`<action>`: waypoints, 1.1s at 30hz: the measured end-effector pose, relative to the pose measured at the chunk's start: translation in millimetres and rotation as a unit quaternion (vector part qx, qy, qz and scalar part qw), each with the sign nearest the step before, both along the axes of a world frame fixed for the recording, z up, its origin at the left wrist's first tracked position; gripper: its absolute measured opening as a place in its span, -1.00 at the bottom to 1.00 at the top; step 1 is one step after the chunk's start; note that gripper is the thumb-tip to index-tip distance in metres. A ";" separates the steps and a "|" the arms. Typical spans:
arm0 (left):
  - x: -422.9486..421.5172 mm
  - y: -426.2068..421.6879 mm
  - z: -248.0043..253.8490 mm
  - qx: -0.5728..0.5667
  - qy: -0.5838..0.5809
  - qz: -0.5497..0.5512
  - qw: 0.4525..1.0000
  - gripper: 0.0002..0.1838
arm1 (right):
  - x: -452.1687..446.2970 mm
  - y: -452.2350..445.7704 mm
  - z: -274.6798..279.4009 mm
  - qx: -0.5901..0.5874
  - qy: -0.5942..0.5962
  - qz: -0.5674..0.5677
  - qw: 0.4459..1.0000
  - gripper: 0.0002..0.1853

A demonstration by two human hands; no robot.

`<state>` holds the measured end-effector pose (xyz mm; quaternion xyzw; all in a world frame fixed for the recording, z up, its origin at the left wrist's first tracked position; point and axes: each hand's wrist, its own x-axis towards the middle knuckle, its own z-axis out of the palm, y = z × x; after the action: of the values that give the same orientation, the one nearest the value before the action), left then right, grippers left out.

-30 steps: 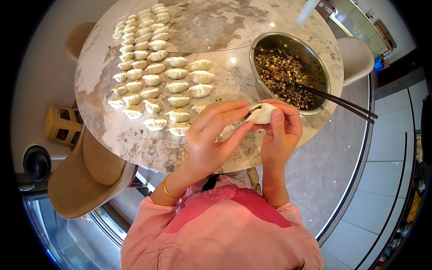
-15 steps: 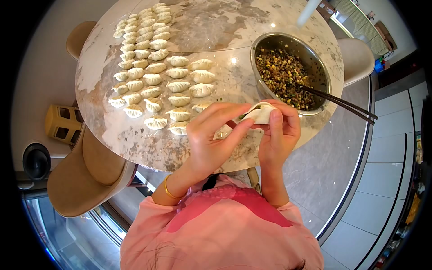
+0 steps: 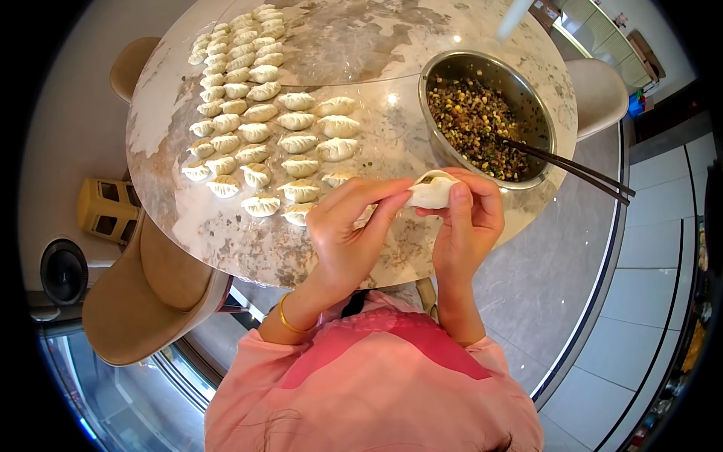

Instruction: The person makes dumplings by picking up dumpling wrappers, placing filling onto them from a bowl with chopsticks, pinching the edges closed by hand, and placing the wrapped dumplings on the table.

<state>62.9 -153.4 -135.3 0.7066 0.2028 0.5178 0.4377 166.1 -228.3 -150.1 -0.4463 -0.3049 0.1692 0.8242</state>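
Observation:
Between my two hands, above the table's near edge, is a partly folded dumpling (image 3: 431,193) with a little dark filling showing at its top. My left hand (image 3: 350,226) pinches its left end between thumb and fingertips. The other end lies in my right hand (image 3: 468,222), thumb on the near side and fingers curled behind. Beyond my right hand stands a steel bowl (image 3: 548,113) of chopped filling (image 3: 478,124). Dark chopsticks (image 3: 576,167) rest in it, sticking out over the rim to the right. Rows of pleated dumplings (image 3: 254,132) lie to the left.
The round marble-patterned table (image 3: 181,226) carries everything. A tan chair (image 3: 143,301) stands at its left front, and a pale chair (image 3: 599,98) at the far right. A yellowish stool (image 3: 105,209) is by the left wall.
My left fingers have closed together on the dumpling's left end, where thumb and forefinger were apart before. The dumpling's opening looks smaller. My right hand has barely moved.

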 end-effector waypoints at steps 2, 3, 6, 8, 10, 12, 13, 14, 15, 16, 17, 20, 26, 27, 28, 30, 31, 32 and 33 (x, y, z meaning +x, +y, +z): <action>-0.2 0.6 -6.3 -0.003 -0.010 -0.001 1.000 -0.81 | -0.8 -0.7 2.5 -0.007 -0.007 0.001 1.000 -0.88; -0.3 0.9 -8.5 -0.005 -0.019 -0.002 1.000 -0.81 | -1.0 -1.0 3.1 -0.013 -0.013 0.003 1.000 -0.89; -2.0 1.3 -3.8 -0.064 -0.014 -0.024 0.998 -0.80 | -1.7 -2.0 1.8 -0.023 -0.048 -0.019 0.998 -0.90; -0.8 5.4 4.0 -0.067 -0.024 -0.051 0.996 -0.80 | -1.9 -1.6 3.9 -0.018 -0.067 -0.023 0.997 -0.91; -2.5 9.1 6.2 -0.070 -0.034 -0.076 0.994 -0.80 | -2.0 -0.9 4.2 -0.013 -0.087 -0.025 0.996 -0.92; -7.1 13.5 6.3 -0.067 0.022 -0.122 0.990 -0.80 | -0.8 0.6 3.4 -0.007 -0.163 -0.043 0.986 -0.93; -6.5 14.5 5.6 -0.067 0.022 -0.122 0.990 -0.80 | -0.7 0.8 3.2 -0.007 -0.163 -0.043 0.986 -0.93; -5.5 15.6 3.7 -0.063 0.002 -0.110 0.992 -0.82 | -0.7 0.6 2.9 -0.012 -0.160 -0.041 0.986 -0.93; -4.8 16.5 2.1 -0.059 -0.018 -0.098 0.993 -0.84 | -0.9 0.3 2.6 -0.017 -0.158 -0.038 0.987 -0.93; -4.8 17.5 1.2 -0.059 -0.018 -0.099 0.993 -0.84 | -1.6 -0.1 2.9 -0.017 -0.158 -0.039 0.987 -0.93; -5.2 18.7 0.4 -0.031 -0.010 -0.088 0.996 -0.85 | -2.4 -0.6 3.7 -0.023 -0.149 -0.037 0.988 -0.93; -4.8 19.2 -0.1 0.046 0.007 -0.052 0.998 -0.85 | -4.7 -1.0 5.6 -0.036 -0.128 -0.034 0.991 -0.92; -4.2 15.5 4.7 0.051 0.015 -0.045 0.998 -0.82 | -6.7 0.5 6.1 -0.040 -0.119 -0.042 0.991 -0.92; -4.2 15.6 4.4 0.048 0.014 -0.046 0.998 -0.81 | -6.9 0.5 6.0 -0.042 -0.125 -0.044 0.990 -0.92; -4.3 15.4 3.9 0.047 0.014 -0.046 0.998 -0.81 | -7.2 0.5 6.0 -0.043 -0.125 -0.044 0.990 -0.92; -4.5 15.5 2.3 0.078 0.019 -0.033 0.996 -0.81 | -7.5 0.7 6.2 -0.048 -0.133 -0.051 0.989 -0.92; -4.6 15.8 1.9 0.078 0.019 -0.033 0.996 -0.81 | -7.4 1.3 5.7 -0.048 -0.133 -0.051 0.989 -0.92; -4.8 16.2 1.5 0.105 0.027 -0.020 0.994 -0.82 | -7.3 2.1 4.9 -0.045 -0.145 -0.059 0.987 -0.92; -4.9 16.3 1.0 0.132 0.034 -0.008 0.991 -0.82 | -7.5 2.5 4.1 -0.043 -0.157 -0.067 0.984 -0.93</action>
<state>58.0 -137.2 -134.3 0.7768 0.1421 0.5124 0.3374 158.6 -225.8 -146.0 -0.5213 -0.3924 0.0545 0.7558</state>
